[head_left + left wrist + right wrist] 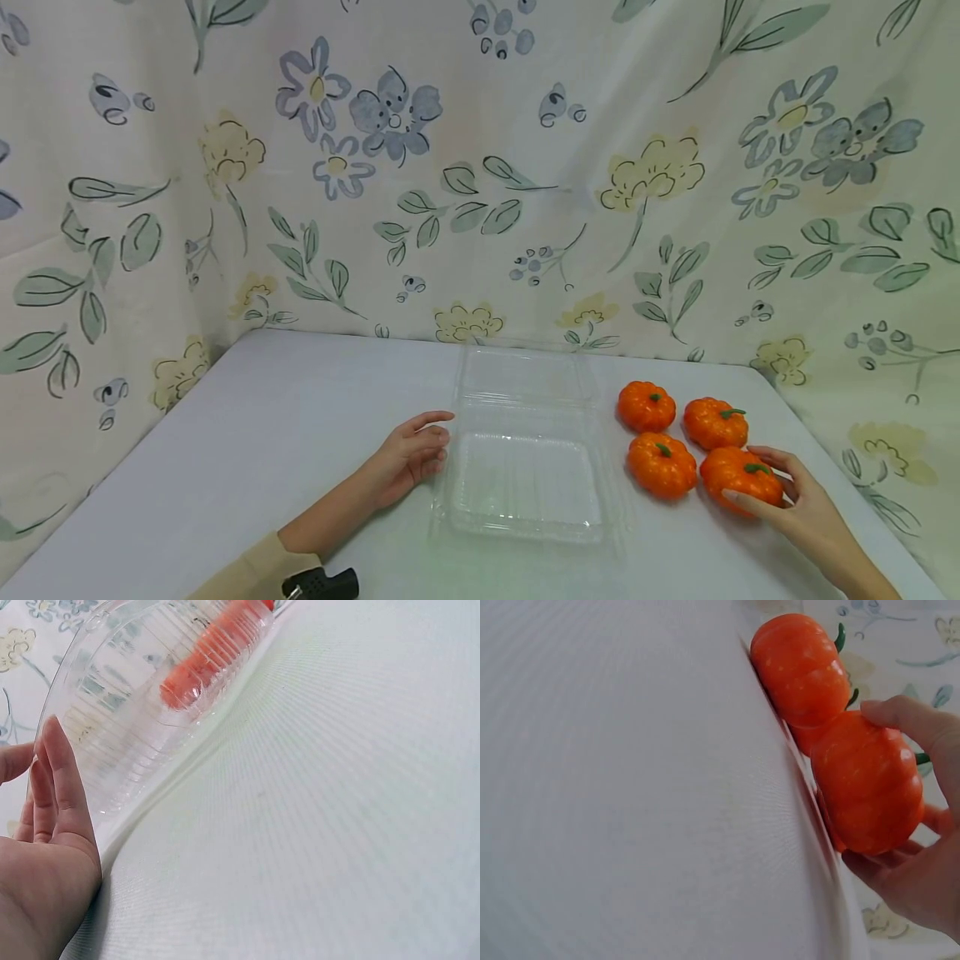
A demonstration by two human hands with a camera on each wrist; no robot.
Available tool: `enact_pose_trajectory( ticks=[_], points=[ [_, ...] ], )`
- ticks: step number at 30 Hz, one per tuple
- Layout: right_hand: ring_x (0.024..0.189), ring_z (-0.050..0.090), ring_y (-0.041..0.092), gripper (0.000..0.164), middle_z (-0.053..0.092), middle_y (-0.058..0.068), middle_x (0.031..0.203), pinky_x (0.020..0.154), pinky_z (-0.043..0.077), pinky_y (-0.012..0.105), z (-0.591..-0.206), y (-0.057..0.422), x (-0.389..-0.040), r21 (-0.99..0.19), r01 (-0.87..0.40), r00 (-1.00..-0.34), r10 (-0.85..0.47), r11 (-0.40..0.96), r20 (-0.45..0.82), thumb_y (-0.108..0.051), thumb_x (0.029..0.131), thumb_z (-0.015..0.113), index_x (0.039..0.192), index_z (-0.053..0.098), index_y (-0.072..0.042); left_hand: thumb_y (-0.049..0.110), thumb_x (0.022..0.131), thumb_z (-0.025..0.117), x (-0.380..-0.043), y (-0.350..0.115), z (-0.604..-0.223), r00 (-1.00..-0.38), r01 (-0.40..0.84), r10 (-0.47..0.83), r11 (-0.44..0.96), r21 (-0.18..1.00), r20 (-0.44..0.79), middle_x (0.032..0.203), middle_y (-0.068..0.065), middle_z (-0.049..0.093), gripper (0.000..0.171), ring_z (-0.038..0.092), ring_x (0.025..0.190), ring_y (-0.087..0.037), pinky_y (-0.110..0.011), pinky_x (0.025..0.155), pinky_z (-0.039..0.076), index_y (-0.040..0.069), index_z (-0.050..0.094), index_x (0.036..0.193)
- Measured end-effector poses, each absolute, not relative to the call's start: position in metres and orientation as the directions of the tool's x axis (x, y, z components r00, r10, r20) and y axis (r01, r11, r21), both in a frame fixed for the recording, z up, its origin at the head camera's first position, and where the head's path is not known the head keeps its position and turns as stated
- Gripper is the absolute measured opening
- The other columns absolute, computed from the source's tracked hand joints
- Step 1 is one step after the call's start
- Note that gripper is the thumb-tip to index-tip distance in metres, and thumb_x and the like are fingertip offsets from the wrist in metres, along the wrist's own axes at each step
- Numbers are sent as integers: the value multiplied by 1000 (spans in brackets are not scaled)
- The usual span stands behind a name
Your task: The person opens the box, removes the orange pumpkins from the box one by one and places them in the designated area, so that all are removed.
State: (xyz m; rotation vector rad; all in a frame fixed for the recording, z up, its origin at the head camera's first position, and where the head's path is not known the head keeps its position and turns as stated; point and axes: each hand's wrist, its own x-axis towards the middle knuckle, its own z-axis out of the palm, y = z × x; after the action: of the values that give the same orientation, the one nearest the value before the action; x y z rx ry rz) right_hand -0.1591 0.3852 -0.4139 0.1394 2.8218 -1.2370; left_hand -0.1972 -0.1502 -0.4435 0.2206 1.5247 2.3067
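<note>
My right hand grips a small orange pumpkin with a green stem, the nearest one on the right of a cluster. The thumb lies on its near side and the fingers reach round its far right. In the right wrist view this same pumpkin sits between thumb and fingers. My left hand rests on the table at the left edge of a clear plastic clamshell box, its loosely extended fingertips right at the rim. The box's lid lies folded back toward the curtain.
Three more orange pumpkins stand close by: one at the back left, one at the back right and one at the front left. A flowered curtain hangs behind the white table and along its sides.
</note>
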Motion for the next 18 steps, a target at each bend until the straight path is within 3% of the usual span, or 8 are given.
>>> enact_pose_trajectory(
  ticks=[5, 8, 10, 12, 18],
  points=[
    [137, 34, 60, 89, 24, 38, 158, 89, 50, 25, -415, 386, -159, -725, 114, -993, 60, 680, -100, -33, 100, 74, 156, 18, 9, 2, 103, 56, -197, -150, -443, -920, -213, 385, -349, 912, -68, 96, 5, 61, 33, 61, 79, -6, -18, 73, 57, 9, 55, 136],
    [136, 36, 59, 90, 22, 39, 157, 89, 52, 27, -416, 386, -160, -721, 123, -992, 61, 682, -112, -34, 100, 74, 156, 18, 9, 3, 103, 55, -197, -150, -443, -920, -215, 386, -348, 912, -69, 96, 5, 60, 34, 61, 79, -6, -18, 73, 57, 8, 54, 136],
    [134, 39, 58, 90, 21, 40, 157, 78, 46, 14, -416, 387, -160, -717, 127, -991, 62, 686, -116, -35, 99, 74, 155, 19, 9, 3, 103, 56, -197, -150, -442, -920, -216, 386, -348, 912, -71, 96, 5, 60, 34, 61, 79, -6, -18, 73, 57, 8, 54, 137],
    [133, 40, 58, 90, 21, 40, 156, 74, 42, 9, -416, 387, -160, -718, 125, -991, 61, 685, -115, -35, 99, 74, 155, 19, 9, 3, 103, 56, -196, -150, -442, -920, -215, 385, -347, 913, -71, 96, 5, 60, 35, 61, 79, -6, -18, 72, 57, 7, 53, 138],
    [134, 40, 57, 93, 22, 39, 157, 74, 42, 10, -418, 390, -162, -716, 135, -990, 56, 685, -133, -36, 98, 76, 157, 18, 7, 4, 104, 56, -196, -150, -441, -919, -217, 386, -342, 914, -74, 95, 5, 59, 37, 62, 79, -6, -18, 72, 57, 5, 51, 140]
  ],
)
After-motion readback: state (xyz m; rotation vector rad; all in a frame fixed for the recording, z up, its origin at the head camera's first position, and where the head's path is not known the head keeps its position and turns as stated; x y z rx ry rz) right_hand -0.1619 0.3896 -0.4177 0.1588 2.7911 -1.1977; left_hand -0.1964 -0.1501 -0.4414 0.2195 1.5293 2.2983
